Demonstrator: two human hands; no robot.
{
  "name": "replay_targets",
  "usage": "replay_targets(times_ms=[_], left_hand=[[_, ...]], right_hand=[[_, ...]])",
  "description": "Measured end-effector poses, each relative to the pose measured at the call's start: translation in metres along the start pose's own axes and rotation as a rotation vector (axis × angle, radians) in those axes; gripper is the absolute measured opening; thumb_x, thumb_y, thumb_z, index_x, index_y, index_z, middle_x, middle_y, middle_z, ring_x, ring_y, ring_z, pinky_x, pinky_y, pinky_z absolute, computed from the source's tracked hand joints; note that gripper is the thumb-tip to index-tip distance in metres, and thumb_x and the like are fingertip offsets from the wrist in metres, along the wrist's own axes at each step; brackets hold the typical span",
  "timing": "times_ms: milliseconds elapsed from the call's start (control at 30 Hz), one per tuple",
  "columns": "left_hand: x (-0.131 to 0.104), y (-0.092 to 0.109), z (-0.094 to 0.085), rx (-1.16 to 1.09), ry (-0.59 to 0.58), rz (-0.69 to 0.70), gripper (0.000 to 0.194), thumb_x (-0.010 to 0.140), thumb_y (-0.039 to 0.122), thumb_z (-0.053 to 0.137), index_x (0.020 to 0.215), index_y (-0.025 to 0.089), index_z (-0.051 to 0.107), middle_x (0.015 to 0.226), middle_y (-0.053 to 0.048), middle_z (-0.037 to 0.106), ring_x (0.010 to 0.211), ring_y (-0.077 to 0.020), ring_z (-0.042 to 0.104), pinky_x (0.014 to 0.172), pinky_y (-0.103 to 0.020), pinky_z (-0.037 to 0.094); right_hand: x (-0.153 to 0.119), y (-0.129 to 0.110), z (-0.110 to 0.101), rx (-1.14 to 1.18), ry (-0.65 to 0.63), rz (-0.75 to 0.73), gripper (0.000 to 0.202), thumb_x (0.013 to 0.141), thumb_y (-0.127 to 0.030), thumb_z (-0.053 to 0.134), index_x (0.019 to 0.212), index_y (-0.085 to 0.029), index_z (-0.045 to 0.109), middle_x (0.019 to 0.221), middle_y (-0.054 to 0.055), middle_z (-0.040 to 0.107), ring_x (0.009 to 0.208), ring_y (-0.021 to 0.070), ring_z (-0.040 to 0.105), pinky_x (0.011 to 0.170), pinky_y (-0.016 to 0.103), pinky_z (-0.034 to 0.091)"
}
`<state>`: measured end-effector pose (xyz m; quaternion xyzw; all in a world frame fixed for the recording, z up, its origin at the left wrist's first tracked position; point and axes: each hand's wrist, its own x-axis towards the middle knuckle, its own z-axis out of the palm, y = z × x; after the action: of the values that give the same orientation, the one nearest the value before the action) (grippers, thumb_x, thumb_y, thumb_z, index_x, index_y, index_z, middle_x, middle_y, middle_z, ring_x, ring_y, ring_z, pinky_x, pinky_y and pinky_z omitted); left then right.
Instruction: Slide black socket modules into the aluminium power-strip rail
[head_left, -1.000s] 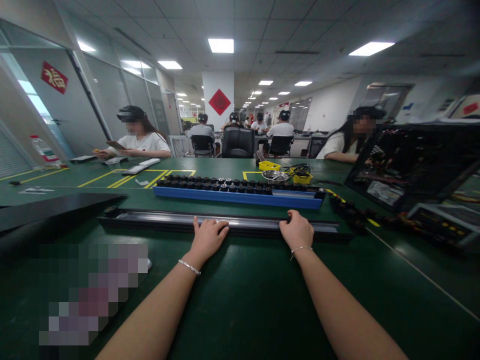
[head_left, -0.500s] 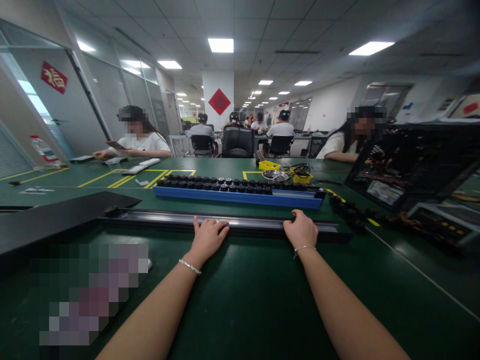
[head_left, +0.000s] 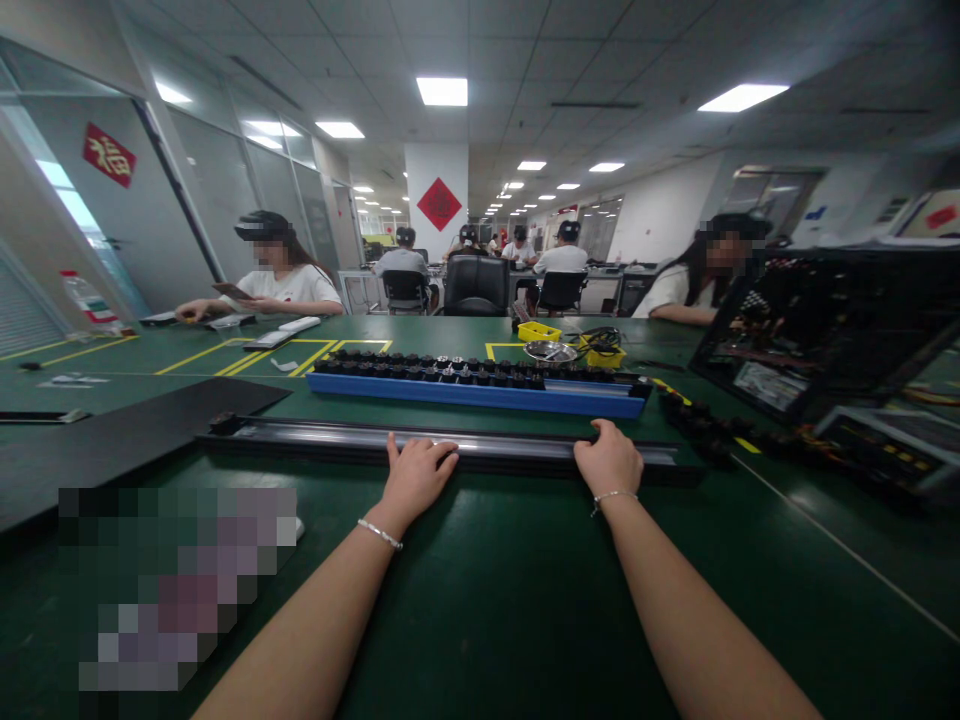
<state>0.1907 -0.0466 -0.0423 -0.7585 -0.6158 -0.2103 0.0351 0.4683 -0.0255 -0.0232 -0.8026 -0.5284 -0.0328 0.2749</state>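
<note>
A long black channel (head_left: 517,446) with a shiny grey inner face lies crosswise on the green table in front of me. My left hand (head_left: 416,478) rests over its middle, fingers bent over the near edge and gripping it. Farther right, my right hand (head_left: 611,463) is closed around the same channel, its fingertips partly hidden behind the hand. At the channel's left end sits a small black block (head_left: 223,424). Just beyond lies a blue rail (head_left: 472,393) lined with several black plug-like pieces.
A dark flat panel (head_left: 142,440) lies left, near a blurred-out item. Right stand an open computer case (head_left: 787,330), a power supply (head_left: 885,450) and black cabling (head_left: 697,415). Yellow trays (head_left: 538,331) and a metal dish (head_left: 550,352) are behind. Two people sit across the table.
My right hand has shifted slightly to the right along the channel. My left hand has stayed in place. The dark panel at left has moved a little to the right.
</note>
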Motion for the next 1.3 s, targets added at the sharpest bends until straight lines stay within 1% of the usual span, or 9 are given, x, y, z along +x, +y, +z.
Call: replay_targets(times_ms=[267,500,800,1300], left_hand=[[0.000,0.002,-0.002,-0.005,-0.021,-0.017,0.034,0.089,0.044,0.036,0.108,0.033,0.062,0.096,-0.003,0.064,0.101,-0.0231,0.053,0.103,-0.062,0.005],[0.000,0.001,-0.001,-0.008,-0.002,0.000,0.034,0.089,0.044,0.035,0.107,0.033,0.062,0.095,-0.003,0.064,0.100,-0.0235,0.053,0.103,-0.063,0.006],[0.000,0.003,-0.002,-0.003,-0.011,-0.012,0.033,0.089,0.043,0.036,0.107,0.033,0.062,0.095,-0.003,0.065,0.100,-0.0228,0.053,0.104,-0.062,0.006],[0.000,0.001,0.000,-0.014,-0.006,-0.005,0.033,0.089,0.043,0.036,0.107,0.033,0.062,0.095,-0.003,0.064,0.100,-0.0230,0.053,0.103,-0.062,0.006]], right_hand=[[0.002,0.003,0.001,-0.002,0.011,-0.002,0.045,0.073,-0.019,0.047,0.117,-0.016,0.054,0.111,0.011,0.060,0.104,0.0242,0.053,0.088,0.037,0.038],[0.003,0.005,0.000,-0.001,0.019,0.013,0.044,0.073,-0.019,0.046,0.116,-0.015,0.054,0.112,0.011,0.061,0.103,0.0247,0.053,0.088,0.036,0.038],[0.004,0.007,-0.001,0.003,0.027,0.023,0.044,0.073,-0.017,0.046,0.116,-0.015,0.055,0.110,0.011,0.061,0.103,0.0241,0.053,0.086,0.035,0.038],[0.005,0.011,-0.002,0.034,0.044,0.043,0.045,0.074,-0.015,0.043,0.118,-0.015,0.053,0.119,0.011,0.056,0.106,0.0254,0.051,0.087,0.037,0.039]])
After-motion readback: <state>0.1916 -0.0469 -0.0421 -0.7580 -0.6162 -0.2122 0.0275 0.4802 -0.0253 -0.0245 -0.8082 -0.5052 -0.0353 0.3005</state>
